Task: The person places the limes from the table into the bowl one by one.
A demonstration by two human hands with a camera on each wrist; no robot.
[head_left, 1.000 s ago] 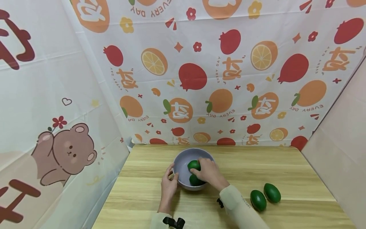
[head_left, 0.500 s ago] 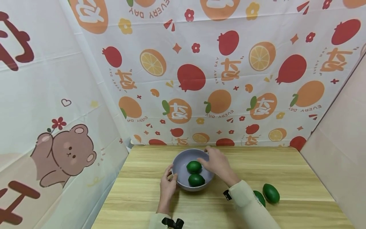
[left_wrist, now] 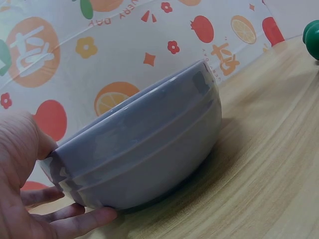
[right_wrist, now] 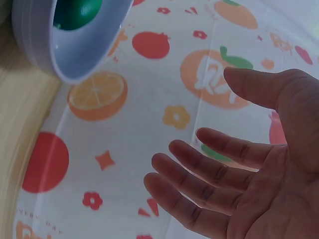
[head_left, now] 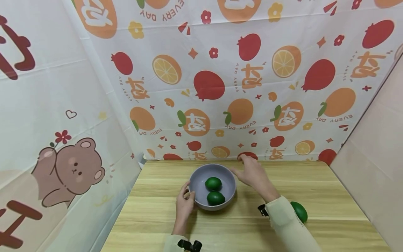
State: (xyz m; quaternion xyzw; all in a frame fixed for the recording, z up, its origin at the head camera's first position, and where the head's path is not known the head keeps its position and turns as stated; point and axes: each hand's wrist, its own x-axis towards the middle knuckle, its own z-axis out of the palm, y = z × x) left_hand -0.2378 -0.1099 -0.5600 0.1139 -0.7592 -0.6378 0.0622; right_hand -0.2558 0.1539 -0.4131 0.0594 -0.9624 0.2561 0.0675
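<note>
Right hand point(head_left: 254, 175), fingers spread, beside the glossy round grey-purple bowl point(head_left: 198, 183), apart; left hand point(head_left: 184, 204) pinches its left side. Bowl near the wood-grain counter's point(head_left: 151, 206) far edge, two green oval fruits point(head_left: 216, 198) inside. Third green fruit point(head_left: 301, 212), rightward, partly hidden by cream sleeve point(head_left: 284, 218).

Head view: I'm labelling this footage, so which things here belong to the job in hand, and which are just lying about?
Part of the job, it seems:
grey-purple bowl, held by the left hand
two green fruits inside it
right hand, empty
probably the lone green fruit on the wooden table

Just there:
fruit-print cloth
bear-print cloth
black wrist devices
</note>
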